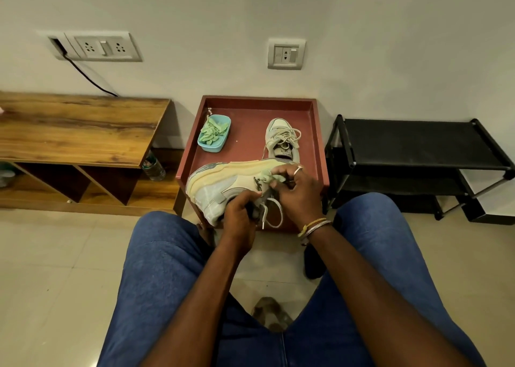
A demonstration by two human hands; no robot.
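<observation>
Starting at the left, a wooden cabinet point(78, 127) stands against the wall. A socket plate point(103, 47) is set in the wall above it, with a black cable point(89, 78) running down behind the top. A plastic bottle point(153, 167) stands in the gap between the cabinet and the red tray point(250, 107).

Near the tray's far left corner sits a blue tub point(204, 145) filled with green wipes point(213, 131).

The shoe point(220, 180) lies tipped on its side across the tray's near edge, sole facing the far side, and it juts out over the near left corner. The left hand point(239, 216) grips the shoe at its opening, fingers curled round the edge, just beside a loop of lace point(274, 213) hanging toward the floor. The right hand point(299, 191) pinches a wad of green cloth point(267, 175) and presses it against the shoe's side. It wears a ring point(297, 170) on one finger and bracelets point(315, 226) at the wrist.

A second shoe point(282, 138) stands upright toward the tray's far right corner, toe to the wall and laces loose, just beyond the right hand. A switch point(285, 54) is on the wall above it.

A black rack point(418, 143) stands on the floor to the right of the tray.
</observation>
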